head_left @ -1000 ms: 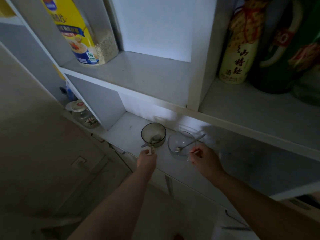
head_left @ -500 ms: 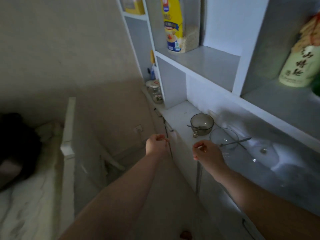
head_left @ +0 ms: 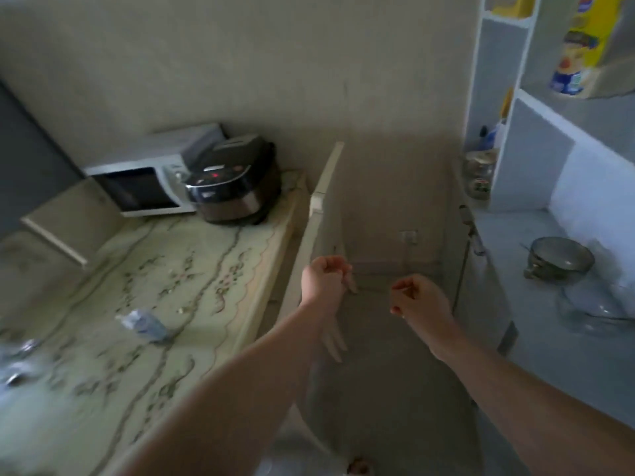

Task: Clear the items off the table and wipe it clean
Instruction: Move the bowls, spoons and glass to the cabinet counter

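Note:
The table [head_left: 192,269] wears a pale cloth with a flower pattern and fills the left side of the view. A crumpled clear wrapper [head_left: 144,324] lies on it, with small crumbs [head_left: 180,309] nearby and blurred shiny items [head_left: 17,365] at the left edge. My left hand [head_left: 324,276] hovers past the table's right edge, curled into a fist and holding nothing. My right hand [head_left: 417,297] hangs in the air beside it, fingers loosely curled, also holding nothing. A dark glass bowl [head_left: 560,257] and a clear glass bowl [head_left: 598,310] stand on the white counter at the right.
A microwave [head_left: 137,187] and a black rice cooker [head_left: 237,183] stand at the table's far end. A white chair back [head_left: 326,187] rises along the table's right edge. The shelf unit [head_left: 536,139] on the right holds jars [head_left: 479,176] and a yellow package [head_left: 584,46].
My view has swung left from the shelf counter to the table. Both hands have let go of the bowls and drawn back from the counter into the air.

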`<state>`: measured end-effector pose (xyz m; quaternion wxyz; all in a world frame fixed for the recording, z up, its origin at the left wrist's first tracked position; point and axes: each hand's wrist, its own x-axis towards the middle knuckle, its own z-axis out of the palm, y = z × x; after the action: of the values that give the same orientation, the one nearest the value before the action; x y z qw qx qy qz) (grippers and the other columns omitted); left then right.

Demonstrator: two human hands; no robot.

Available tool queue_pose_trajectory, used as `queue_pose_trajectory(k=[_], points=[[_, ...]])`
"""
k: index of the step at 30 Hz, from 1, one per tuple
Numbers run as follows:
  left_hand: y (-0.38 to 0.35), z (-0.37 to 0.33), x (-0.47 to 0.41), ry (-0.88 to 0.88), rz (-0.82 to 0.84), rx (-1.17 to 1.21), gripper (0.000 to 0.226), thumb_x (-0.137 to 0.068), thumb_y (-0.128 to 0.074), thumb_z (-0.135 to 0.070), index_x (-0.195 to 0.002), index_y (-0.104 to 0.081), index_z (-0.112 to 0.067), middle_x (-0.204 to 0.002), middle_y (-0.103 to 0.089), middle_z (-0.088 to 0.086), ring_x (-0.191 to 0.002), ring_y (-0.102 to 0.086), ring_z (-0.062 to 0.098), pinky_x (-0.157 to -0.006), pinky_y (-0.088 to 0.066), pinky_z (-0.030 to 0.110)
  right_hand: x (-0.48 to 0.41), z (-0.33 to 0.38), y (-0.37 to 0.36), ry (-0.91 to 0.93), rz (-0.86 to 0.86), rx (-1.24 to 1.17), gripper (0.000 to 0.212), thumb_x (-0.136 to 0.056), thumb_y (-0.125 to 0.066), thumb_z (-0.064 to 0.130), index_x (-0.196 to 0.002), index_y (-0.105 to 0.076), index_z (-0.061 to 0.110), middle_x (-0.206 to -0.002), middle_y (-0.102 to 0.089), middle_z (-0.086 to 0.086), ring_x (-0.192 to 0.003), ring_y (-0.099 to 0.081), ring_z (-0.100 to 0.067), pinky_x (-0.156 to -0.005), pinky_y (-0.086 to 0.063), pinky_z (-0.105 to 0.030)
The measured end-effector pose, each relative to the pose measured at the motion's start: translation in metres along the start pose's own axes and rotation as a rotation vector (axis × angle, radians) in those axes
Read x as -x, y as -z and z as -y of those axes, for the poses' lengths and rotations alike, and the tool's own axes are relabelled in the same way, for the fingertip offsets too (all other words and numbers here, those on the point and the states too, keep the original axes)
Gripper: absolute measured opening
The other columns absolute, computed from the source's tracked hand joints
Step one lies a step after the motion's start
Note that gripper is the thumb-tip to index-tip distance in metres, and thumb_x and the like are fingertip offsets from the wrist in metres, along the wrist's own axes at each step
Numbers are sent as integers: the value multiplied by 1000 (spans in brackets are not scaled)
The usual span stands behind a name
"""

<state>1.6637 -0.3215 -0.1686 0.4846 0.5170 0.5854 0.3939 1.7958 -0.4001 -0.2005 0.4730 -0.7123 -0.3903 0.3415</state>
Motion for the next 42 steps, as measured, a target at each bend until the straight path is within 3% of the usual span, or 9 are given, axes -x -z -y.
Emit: queue_pose_trajectory(k=[6, 8, 11, 15, 20, 27, 31, 34, 42], points=[[98, 14, 9, 51, -233, 9, 29, -83, -53, 5, -80, -66, -22, -91, -71, 8, -84, -65, 22, -73, -56, 37, 13, 47, -66, 147, 178, -11, 8, -86, -64, 21, -80, -61, 24, -80, -68, -1, -78, -67, -18, -79, -56, -42], [130, 23, 12, 82, -295, 15, 32, -83, -52, 7, -81, -65, -21, -92, -72, 7, -85, -65, 21, -78, -55, 38, 16, 59, -89, 171, 274, 1, 3, -89, -62, 22, -91, -61, 19, -87, -64, -1, -84, -64, -16, -77, -55, -34], [180, 41, 20, 136, -384, 49, 34, -86, -46, 10, -86, -65, -18, -91, -71, 4, -79, -62, 15, -74, -52, 29, 24, 76, -135, 172, 374, -2, 9, -91, -59, 23, -98, -59, 17, -88, -62, 2, -82, -61, -11, -69, -52, -23], [243, 65, 27, 207, -495, 103, 32, -89, -43, 11, -94, -66, -11, -91, -70, 5, -73, -58, 12, -65, -49, 25, 39, 90, -202, 175, 454, 1, 15, -90, -60, 24, -102, -60, 16, -93, -65, -2, -87, -65, -17, -81, -56, -35], [326, 93, 27, 265, -622, 145, 32, -88, -42, 14, -94, -64, -9, -90, -67, 7, -75, -56, 15, -62, -46, 23, 61, 110, -285, 221, 534, 44, 24, -89, -61, 25, -108, -59, 10, -101, -65, -6, -93, -63, -20, -80, -56, -32], [420, 134, 37, 290, -733, 195, 36, -88, -38, 15, -98, -63, -9, -90, -67, 5, -75, -56, 11, -56, -43, 19, 82, 134, -393, 252, 639, 33, 14, -90, -60, 23, -101, -60, 14, -95, -67, -8, -86, -67, -23, -77, -58, -39], [469, 159, 55, 337, -863, 215, 39, -86, -37, 15, -99, -64, -10, -89, -69, 3, -77, -58, 13, -58, -44, 22, 106, 146, -447, 269, 737, 16, 16, -90, -60, 22, -103, -60, 12, -98, -66, -8, -89, -65, -23, -78, -57, -36], [499, 174, 68, 355, -932, 258, 38, -85, -37, 15, -101, -63, -8, -89, -68, 5, -77, -57, 15, -59, -44, 24, 121, 152, -476, 252, 817, 2, 9, -91, -59, 20, -99, -59, 15, -97, -66, -7, -84, -66, -19, -68, -54, -26], [540, 198, 82, 432, -1040, 354, 26, -91, -44, 7, -98, -62, -11, -90, -68, 6, -82, -59, 17, -73, -47, 31, 125, 166, -542, 256, 942, 97, 9, -91, -58, 21, -99, -60, 17, -96, -67, -6, -88, -67, -22, -70, -56, -31]])
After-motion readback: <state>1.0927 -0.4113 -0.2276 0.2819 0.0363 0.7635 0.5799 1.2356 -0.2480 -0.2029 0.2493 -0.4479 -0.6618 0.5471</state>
